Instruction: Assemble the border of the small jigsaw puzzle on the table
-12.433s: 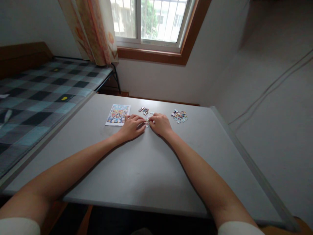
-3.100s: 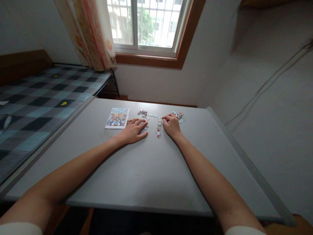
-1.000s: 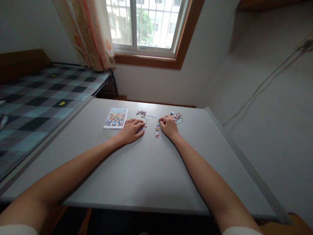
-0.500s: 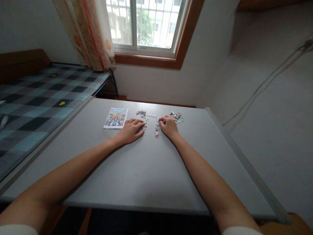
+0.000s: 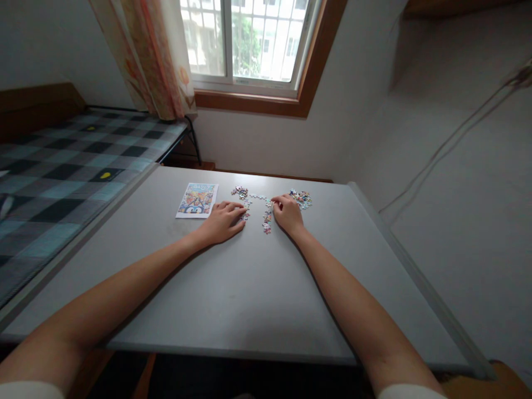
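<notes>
On the tabletop, our left hand lies flat, released; our right hand curls against the pieces, grasp unclear.

Dim room, bright window backlight, wide-angle edge distortion.

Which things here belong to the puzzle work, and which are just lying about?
In use:
left hand, flat on the table
right hand, fingers curled at the top of the joined strip of pieces
small pile
larger pile
reference picture

Just there:
checked bed
curtain
window
wall cable
</notes>
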The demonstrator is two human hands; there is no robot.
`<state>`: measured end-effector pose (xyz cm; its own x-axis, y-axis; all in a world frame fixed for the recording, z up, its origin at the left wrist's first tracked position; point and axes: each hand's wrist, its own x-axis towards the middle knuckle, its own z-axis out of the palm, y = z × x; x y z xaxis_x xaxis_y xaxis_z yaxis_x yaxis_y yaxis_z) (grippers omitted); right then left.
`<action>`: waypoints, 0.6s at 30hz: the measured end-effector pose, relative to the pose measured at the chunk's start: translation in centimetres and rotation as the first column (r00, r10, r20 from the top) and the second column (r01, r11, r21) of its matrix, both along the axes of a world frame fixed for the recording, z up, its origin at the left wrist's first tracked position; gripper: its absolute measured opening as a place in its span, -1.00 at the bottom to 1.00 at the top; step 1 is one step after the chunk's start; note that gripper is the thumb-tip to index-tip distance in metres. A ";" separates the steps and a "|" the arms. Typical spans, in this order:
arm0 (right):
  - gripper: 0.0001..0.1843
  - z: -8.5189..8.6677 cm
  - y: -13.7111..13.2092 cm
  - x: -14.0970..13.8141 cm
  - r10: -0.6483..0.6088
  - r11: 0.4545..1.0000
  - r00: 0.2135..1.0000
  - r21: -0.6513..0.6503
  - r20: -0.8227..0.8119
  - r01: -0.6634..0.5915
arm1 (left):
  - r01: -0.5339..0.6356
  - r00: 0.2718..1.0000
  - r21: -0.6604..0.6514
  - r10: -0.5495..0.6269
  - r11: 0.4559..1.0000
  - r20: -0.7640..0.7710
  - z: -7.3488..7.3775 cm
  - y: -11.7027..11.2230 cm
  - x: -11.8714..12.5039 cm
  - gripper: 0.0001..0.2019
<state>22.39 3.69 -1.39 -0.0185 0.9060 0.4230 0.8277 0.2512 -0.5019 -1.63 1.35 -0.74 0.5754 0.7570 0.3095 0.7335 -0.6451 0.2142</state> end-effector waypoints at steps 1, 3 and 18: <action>-0.70 0.0 0.0 0.0 -0.001 1.000 1.000 0.005 -0.003 0.001 | 0.000 1.000 -0.001 0.000 1.000 0.002 0.0 0.0 0.0 -0.62; -0.70 0.0 0.0 0.0 -0.001 1.000 1.000 0.007 -0.006 0.001 | 0.000 1.000 -0.006 0.000 1.000 0.006 0.0 0.0 0.0 -0.62; -0.70 -0.1 0.1 0.0 0.005 1.000 1.000 -0.001 0.019 -0.005 | -0.021 1.000 0.018 0.021 1.000 -0.008 -0.1 0.0 0.0 -0.61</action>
<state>22.36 3.76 -1.53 -0.0314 0.9064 0.4212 0.8359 0.2549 -0.4862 -1.63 1.37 -0.88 0.5622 0.7632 0.3185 0.7486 -0.6333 0.1961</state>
